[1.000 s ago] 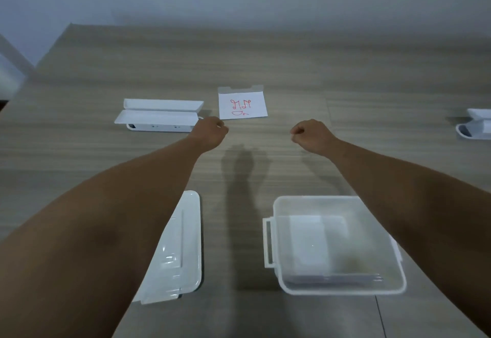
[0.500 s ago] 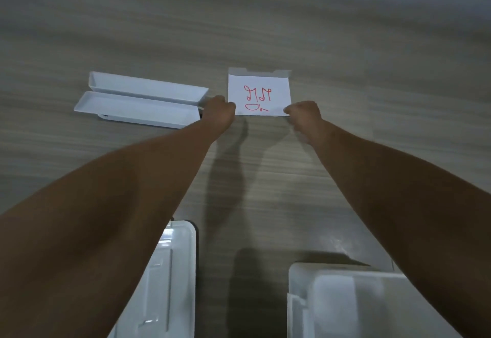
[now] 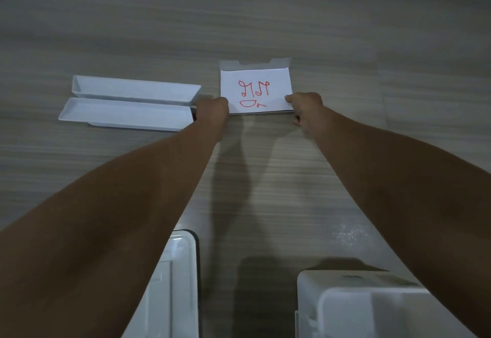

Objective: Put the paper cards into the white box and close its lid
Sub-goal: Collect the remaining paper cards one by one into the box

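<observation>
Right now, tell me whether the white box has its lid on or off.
Off. The white box stands open-topped at lower right, and its lid lies apart on the table at lower left.

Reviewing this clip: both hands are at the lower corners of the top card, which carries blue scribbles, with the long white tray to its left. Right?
Not quite. In the head view the scribbles on the top card are red, not blue. The left hand and right hand are at its lower corners, and the long white tray lies to its left.
</observation>
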Demonstrator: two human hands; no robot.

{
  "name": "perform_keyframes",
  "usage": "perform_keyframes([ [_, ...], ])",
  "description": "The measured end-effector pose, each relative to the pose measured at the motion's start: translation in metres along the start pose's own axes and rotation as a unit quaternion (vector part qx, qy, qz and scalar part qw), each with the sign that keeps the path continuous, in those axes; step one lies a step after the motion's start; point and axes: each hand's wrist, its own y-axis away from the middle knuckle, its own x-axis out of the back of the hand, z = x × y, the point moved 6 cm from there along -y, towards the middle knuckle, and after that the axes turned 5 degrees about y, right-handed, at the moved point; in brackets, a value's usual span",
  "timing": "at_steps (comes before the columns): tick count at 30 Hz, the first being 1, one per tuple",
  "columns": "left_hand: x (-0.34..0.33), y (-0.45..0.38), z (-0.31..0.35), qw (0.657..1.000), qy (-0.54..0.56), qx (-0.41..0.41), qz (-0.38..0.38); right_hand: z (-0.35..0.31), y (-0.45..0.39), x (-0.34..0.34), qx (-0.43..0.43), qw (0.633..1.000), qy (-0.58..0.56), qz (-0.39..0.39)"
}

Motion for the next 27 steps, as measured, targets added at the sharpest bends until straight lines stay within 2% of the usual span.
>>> perform_keyframes([
  [1, -0.003, -0.004, 0.002, 1.000, 0.020, 0.020, -0.014, 0.002, 0.001, 0.000, -0.006, 1.000, -0.014, -0.008],
  [2, 0.000, -0.001, 0.009, 0.997, -0.070, -0.002, -0.018, 0.003, 0.001, -0.001, -0.013, 0.999, -0.036, -0.022],
  [3, 0.004, 0.000, 0.006, 0.996, -0.082, 0.017, -0.016, 0.005, 0.003, -0.001, -0.018, 0.997, -0.064, -0.040],
  [4, 0.005, -0.004, 0.003, 0.997, -0.076, 0.012, -0.020, 0.006, 0.006, -0.002, -0.022, 0.994, -0.088, -0.056],
  [7, 0.013, 0.008, 0.006, 0.999, 0.041, 0.017, -0.009, 0.006, 0.019, 0.006, -0.030, 0.987, -0.141, -0.077],
  [9, 0.022, 0.021, 0.019, 0.998, 0.054, -0.038, 0.018, 0.005, 0.031, 0.017, -0.033, 0.982, -0.167, -0.083],
  [13, 0.027, 0.080, 0.053, 0.979, -0.080, -0.188, -0.020, -0.002, 0.062, 0.059, -0.013, 0.979, -0.188, -0.080],
  [16, 0.029, 0.129, 0.068, 0.939, -0.180, -0.293, -0.002, -0.006, 0.096, 0.097, 0.012, 0.983, -0.160, -0.094],
  [19, 0.028, 0.181, 0.083, 0.914, -0.186, -0.359, 0.034, -0.004, 0.140, 0.138, 0.039, 0.985, -0.130, -0.108],
  [23, 0.015, 0.253, 0.098, 0.918, -0.147, -0.368, 0.025, 0.006, 0.199, 0.192, 0.116, 0.985, -0.051, -0.113],
  [27, 0.011, 0.317, 0.100, 0.931, -0.068, -0.359, 0.020, 0.030, 0.251, 0.236, 0.185, 0.970, 0.057, -0.147],
])
